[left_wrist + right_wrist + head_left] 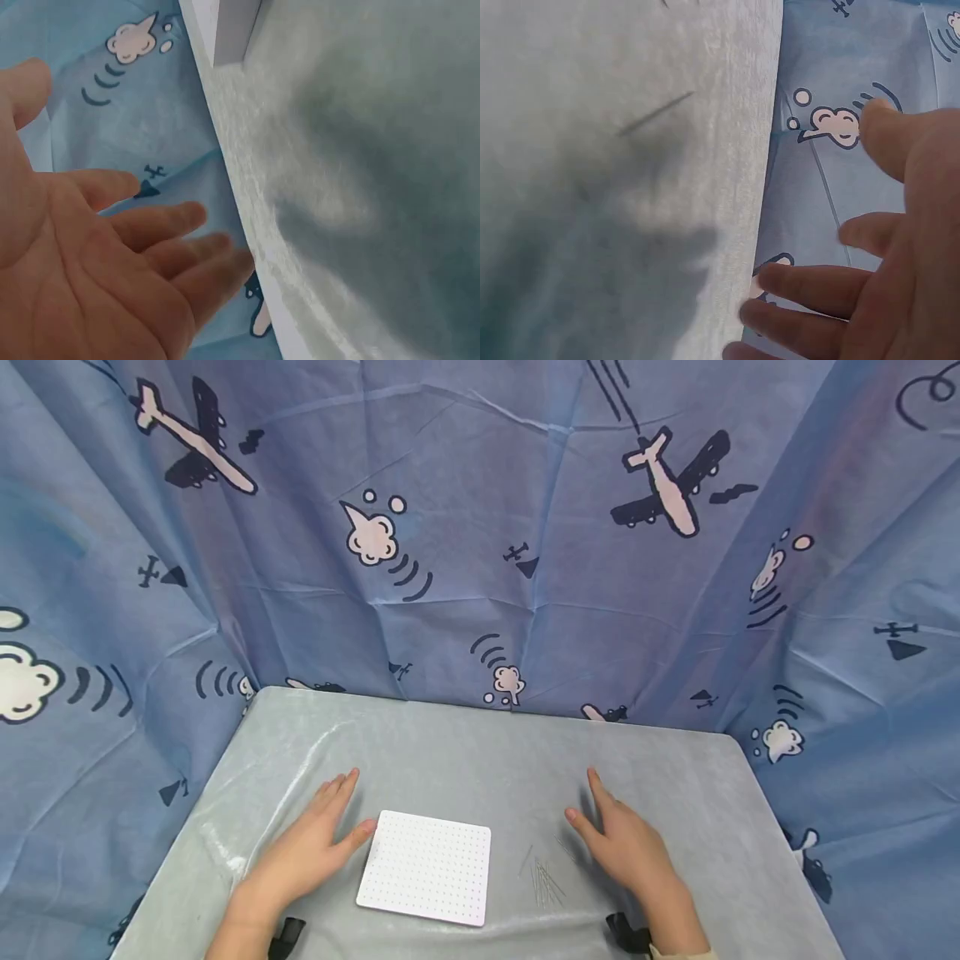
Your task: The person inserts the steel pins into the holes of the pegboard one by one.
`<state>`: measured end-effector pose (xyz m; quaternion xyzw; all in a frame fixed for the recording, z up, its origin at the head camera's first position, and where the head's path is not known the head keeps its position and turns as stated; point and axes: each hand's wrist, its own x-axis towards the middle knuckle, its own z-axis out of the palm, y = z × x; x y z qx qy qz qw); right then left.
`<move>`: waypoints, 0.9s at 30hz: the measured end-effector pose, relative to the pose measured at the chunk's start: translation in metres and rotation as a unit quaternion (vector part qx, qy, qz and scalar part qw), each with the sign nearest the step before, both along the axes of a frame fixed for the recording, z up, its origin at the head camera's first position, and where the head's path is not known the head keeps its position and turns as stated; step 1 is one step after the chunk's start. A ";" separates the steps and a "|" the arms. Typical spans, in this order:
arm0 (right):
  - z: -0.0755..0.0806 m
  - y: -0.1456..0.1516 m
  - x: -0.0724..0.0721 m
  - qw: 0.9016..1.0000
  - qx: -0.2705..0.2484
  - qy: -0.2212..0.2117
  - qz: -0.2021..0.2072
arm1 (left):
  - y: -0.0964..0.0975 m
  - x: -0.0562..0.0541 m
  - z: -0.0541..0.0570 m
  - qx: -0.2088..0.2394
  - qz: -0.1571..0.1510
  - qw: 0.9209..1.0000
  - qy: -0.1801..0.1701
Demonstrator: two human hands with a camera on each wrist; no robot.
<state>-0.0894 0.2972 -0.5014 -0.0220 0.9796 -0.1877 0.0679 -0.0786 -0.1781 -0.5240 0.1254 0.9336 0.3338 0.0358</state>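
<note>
In the head view a white board (427, 867) dotted with rows of small holes lies flat on the table. Just left of it is my left hand (311, 843), fingers extended and palm turned inward, holding nothing; the thumb comes close to the board's upper left corner. Several thin needle-like pins (545, 883) lie loose to the right of the board. Beyond them my right hand (626, 843) hovers with fingers extended and nothing in it. One pin (656, 114) shows in the right wrist view, apart from the fingers.
A pale grey-green cover spreads over the table (465, 752). Blue curtains (450, 568) printed with planes and clouds hang behind it and along both sides. A black strap piece (628, 935) sits by the right wrist, and another (287, 937) by the left.
</note>
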 end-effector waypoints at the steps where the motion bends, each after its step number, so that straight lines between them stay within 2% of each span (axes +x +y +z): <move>1: -0.001 0.000 0.002 1.000 -0.003 0.002 -0.002 | 0.001 0.003 0.000 0.004 -0.004 1.000 -0.005; 6: -0.011 -0.002 0.010 1.000 -0.014 0.012 -0.012 | 0.003 0.013 0.001 0.011 -0.022 1.000 0.000; 10: -0.019 -0.003 0.014 0.999 -0.024 0.016 -0.016 | 0.004 0.023 0.000 0.017 -0.024 1.000 0.008; 16: -0.027 -0.007 0.016 0.999 -0.022 0.040 -0.004 | 0.002 0.038 -0.011 -0.001 -0.013 1.000 0.024; 19: -0.030 -0.010 0.016 0.999 -0.025 0.037 -0.002 | 0.001 0.043 -0.016 -0.009 -0.019 0.999 0.026; 24: -0.035 -0.016 0.016 1.000 -0.022 0.022 0.001 | -0.003 0.048 -0.026 -0.014 -0.069 0.997 0.015; 27: -0.037 -0.019 0.017 0.999 -0.020 0.026 0.010 | -0.004 0.050 -0.034 -0.022 -0.099 0.994 0.041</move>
